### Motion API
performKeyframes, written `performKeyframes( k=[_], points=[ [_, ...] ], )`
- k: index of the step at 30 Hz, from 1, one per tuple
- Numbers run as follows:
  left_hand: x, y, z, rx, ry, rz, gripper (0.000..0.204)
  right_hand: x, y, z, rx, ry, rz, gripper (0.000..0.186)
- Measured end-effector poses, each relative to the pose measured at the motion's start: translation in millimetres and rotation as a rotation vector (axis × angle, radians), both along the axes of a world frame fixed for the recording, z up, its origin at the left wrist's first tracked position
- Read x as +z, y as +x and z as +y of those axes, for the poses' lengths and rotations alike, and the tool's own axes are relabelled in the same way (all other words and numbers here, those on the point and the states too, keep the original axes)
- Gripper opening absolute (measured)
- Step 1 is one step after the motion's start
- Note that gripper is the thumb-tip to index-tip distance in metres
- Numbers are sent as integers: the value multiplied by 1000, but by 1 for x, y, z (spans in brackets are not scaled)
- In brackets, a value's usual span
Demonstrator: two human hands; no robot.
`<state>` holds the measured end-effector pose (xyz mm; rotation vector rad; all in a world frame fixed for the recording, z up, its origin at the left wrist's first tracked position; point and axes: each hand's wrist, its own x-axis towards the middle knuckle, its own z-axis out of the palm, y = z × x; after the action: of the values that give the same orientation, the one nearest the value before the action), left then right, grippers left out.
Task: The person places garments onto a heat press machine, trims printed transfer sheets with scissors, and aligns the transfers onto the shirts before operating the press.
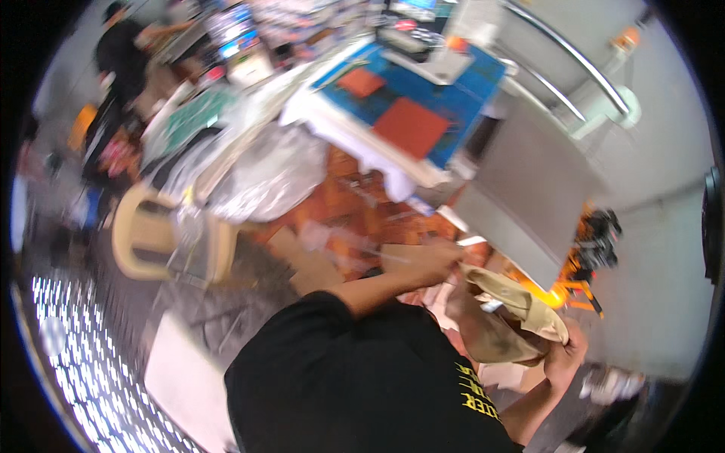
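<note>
A khaki garment (502, 317) hangs between my hands, its paler, band-like edge (529, 302) curving from one to the other. A small white tag-like patch shows inside its opening. My right hand (568, 353) is closed on the garment's right end. At its upper left corner is my left hand (434, 264), fingers drawn together and slightly blurred; it seems to pinch the edge there. A small white piece (473, 241) shows just beyond the left fingertips, and I cannot tell whether the hand touches it. The garment's lower part is partly hidden by my black shirt.
Ahead stands a blue-topped table (476, 83) with reddish-brown sheets (410, 127) and a machine. A grey panel (529, 181) rises close beyond the garment. Clear plastic wrapping (272, 174) and a tan chair (140, 234) lie left. Another person (124, 57) works far left.
</note>
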<state>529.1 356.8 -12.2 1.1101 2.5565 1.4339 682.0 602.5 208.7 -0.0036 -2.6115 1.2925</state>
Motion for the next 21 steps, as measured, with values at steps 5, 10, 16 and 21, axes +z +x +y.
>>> performKeyframes(
  k=[5,10,16,21],
  points=[
    [73,-46,-28,30,237,-167,14,-28,9,70,-453,499,-72,24],
    [186,-100,-31,-396,-149,133,13,-46,7,109,-818,66,-137,28],
    [271,-205,7,-42,-145,425,19,31,-62,186,-902,416,22,17],
    [309,-338,78,414,-123,252,18,89,-237,281,-760,503,130,23]
  ],
)
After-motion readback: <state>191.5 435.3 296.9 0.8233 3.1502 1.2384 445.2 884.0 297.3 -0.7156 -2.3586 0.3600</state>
